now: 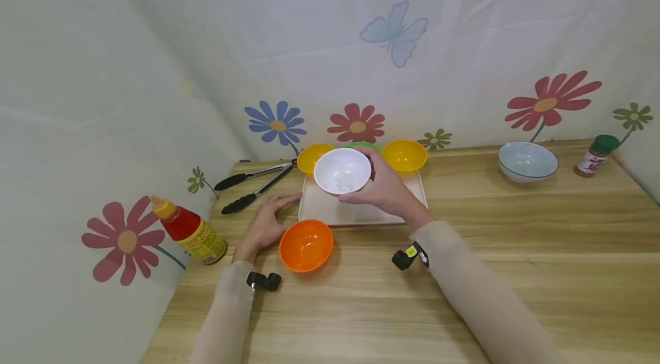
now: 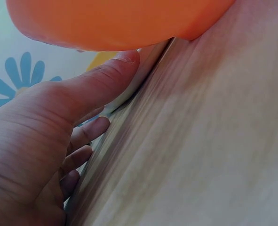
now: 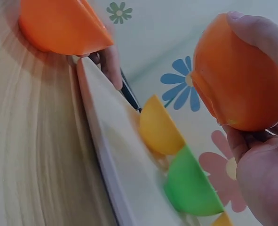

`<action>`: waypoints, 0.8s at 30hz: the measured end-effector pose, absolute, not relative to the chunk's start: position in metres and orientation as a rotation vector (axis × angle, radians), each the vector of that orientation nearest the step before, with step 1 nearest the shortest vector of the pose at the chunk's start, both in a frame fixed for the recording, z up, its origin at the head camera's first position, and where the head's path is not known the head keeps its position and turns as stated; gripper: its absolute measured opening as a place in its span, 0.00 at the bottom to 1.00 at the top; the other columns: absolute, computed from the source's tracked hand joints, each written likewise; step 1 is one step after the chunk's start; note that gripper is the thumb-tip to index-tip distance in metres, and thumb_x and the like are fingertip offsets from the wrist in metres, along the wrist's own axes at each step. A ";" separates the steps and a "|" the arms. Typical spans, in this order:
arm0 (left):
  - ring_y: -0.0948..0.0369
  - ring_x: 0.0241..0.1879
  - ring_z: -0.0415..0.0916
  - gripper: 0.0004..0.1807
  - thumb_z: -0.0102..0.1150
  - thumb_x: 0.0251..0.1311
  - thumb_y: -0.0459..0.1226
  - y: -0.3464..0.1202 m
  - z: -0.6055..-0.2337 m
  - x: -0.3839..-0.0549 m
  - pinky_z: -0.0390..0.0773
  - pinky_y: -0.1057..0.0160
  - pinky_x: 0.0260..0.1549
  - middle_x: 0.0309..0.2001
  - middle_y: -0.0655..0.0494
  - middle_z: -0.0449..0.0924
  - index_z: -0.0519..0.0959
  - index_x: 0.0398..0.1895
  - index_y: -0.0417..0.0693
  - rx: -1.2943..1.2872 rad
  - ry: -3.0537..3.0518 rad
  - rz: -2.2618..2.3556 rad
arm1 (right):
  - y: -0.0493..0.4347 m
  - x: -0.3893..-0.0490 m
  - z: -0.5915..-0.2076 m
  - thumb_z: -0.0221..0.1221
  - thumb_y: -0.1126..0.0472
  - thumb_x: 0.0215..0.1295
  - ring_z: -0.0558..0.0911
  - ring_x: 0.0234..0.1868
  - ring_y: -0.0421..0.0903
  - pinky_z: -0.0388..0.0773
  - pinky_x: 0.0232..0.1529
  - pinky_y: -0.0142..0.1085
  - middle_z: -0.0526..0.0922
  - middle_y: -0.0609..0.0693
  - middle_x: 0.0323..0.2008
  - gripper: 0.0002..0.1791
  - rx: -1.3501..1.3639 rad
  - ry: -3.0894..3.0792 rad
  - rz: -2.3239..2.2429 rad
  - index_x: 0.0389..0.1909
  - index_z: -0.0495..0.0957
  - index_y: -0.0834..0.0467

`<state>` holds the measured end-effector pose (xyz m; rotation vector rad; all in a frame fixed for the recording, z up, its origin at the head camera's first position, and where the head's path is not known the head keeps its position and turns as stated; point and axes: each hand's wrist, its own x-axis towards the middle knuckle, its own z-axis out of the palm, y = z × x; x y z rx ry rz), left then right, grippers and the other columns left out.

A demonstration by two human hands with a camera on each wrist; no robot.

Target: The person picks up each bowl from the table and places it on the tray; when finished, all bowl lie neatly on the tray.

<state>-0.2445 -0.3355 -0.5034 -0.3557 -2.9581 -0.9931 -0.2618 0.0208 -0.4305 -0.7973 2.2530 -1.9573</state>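
Note:
My right hand [image 1: 384, 183] grips a bowl [image 1: 342, 171] by its rim and side, above the pale tray [image 1: 330, 210]. This bowl is white inside; its outside [image 3: 242, 75] shows orange in the right wrist view. At the tray's back stand a left yellow bowl [image 1: 309, 159], a green bowl [image 3: 193, 183] and a right yellow bowl [image 1: 404, 156]. In the head view the held bowl and hand hide most of the green one. My left hand [image 1: 265, 225] rests at the tray's left front corner, fingers extended, close beside an orange bowl [image 1: 306, 245] on the table.
Black-handled tongs [image 1: 258, 180] lie spread left of the tray. A red sauce bottle [image 1: 193, 232] with a yellow cap stands farther left. To the right are a pale blue-white bowl [image 1: 527, 162] and a green-lidded jar [image 1: 596, 156]. A flowered curtain [image 1: 454, 54] backs the wooden table [image 1: 490, 272].

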 end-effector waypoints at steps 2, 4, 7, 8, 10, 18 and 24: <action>0.43 0.79 0.61 0.44 0.82 0.59 0.46 -0.336 -0.504 -0.245 0.59 0.23 0.77 0.78 0.50 0.74 0.77 0.81 0.70 -0.355 -2.959 -0.989 | 0.015 -0.264 -0.435 0.87 0.56 0.56 0.74 0.75 0.51 0.75 0.78 0.51 0.71 0.47 0.76 0.59 -0.783 2.253 -1.952 0.83 0.60 0.47; 0.43 0.80 0.61 0.44 0.82 0.59 0.46 -0.336 -0.504 -0.245 0.59 0.23 0.77 0.78 0.50 0.74 0.77 0.81 0.70 -0.356 -2.958 -0.991 | 0.010 -0.266 -0.440 0.86 0.54 0.57 0.74 0.76 0.51 0.75 0.78 0.51 0.71 0.47 0.77 0.60 -0.764 2.255 -1.939 0.84 0.59 0.48; 0.43 0.80 0.61 0.44 0.82 0.59 0.46 -0.336 -0.504 -0.245 0.59 0.23 0.78 0.78 0.51 0.74 0.77 0.80 0.70 -0.361 -2.954 -1.001 | 0.001 -0.266 -0.445 0.87 0.53 0.56 0.73 0.77 0.52 0.73 0.79 0.52 0.70 0.49 0.78 0.62 -0.734 2.249 -1.921 0.85 0.57 0.49; 0.43 0.80 0.61 0.44 0.82 0.59 0.45 -0.336 -0.504 -0.245 0.59 0.23 0.78 0.78 0.51 0.74 0.77 0.80 0.69 -0.364 -2.953 -1.000 | -0.001 -0.267 -0.447 0.87 0.52 0.56 0.73 0.77 0.53 0.73 0.79 0.52 0.70 0.50 0.78 0.62 -0.725 2.248 -1.914 0.85 0.57 0.49; 0.43 0.80 0.61 0.43 0.82 0.59 0.45 -0.336 -0.504 -0.245 0.59 0.24 0.78 0.78 0.51 0.74 0.77 0.80 0.69 -0.367 -2.954 -1.000 | -0.007 -0.267 -0.449 0.87 0.52 0.56 0.73 0.78 0.53 0.74 0.79 0.53 0.69 0.50 0.79 0.63 -0.706 2.240 -1.905 0.86 0.56 0.49; 0.45 0.79 0.62 0.43 0.82 0.58 0.45 -0.336 -0.501 -0.245 0.61 0.25 0.78 0.77 0.51 0.75 0.78 0.80 0.68 -0.376 -2.944 -1.011 | -0.026 -0.270 -0.460 0.87 0.50 0.54 0.73 0.77 0.54 0.73 0.80 0.52 0.70 0.52 0.77 0.65 -0.671 2.232 -1.882 0.85 0.53 0.52; 0.45 0.79 0.62 0.43 0.82 0.57 0.45 -0.336 -0.501 -0.245 0.61 0.27 0.79 0.76 0.50 0.75 0.80 0.79 0.59 -0.354 -2.943 -1.038 | -0.033 -0.271 -0.469 0.87 0.49 0.54 0.73 0.77 0.52 0.71 0.81 0.50 0.70 0.51 0.77 0.66 -0.671 2.217 -1.854 0.85 0.53 0.52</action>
